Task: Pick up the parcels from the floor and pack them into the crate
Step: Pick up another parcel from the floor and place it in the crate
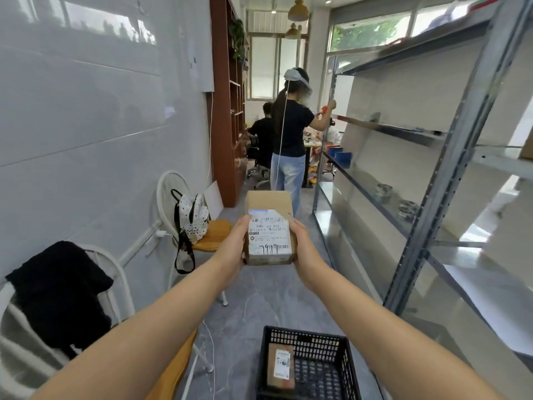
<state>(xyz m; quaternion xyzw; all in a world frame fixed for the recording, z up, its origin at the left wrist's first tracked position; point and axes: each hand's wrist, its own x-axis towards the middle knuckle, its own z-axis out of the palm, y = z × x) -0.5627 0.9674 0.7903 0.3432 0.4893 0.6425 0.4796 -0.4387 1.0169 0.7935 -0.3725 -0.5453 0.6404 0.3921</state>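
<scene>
I hold a brown cardboard parcel (269, 226) with a white shipping label out in front of me at chest height. My left hand (235, 245) grips its left side and my right hand (302, 243) grips its right side. Below, near the bottom edge of the view, a black perforated plastic crate (308, 336) stands on the grey floor. Inside it, against the left wall, lies a second small brown parcel (281, 368) with a white label.
A grey metal shelving rack (432, 215) runs along the right. On the left stand white chairs, one with a black garment (60, 293), one with a spotted backpack (191, 217). A person (290, 134) stands ahead in the aisle, and another sits beyond.
</scene>
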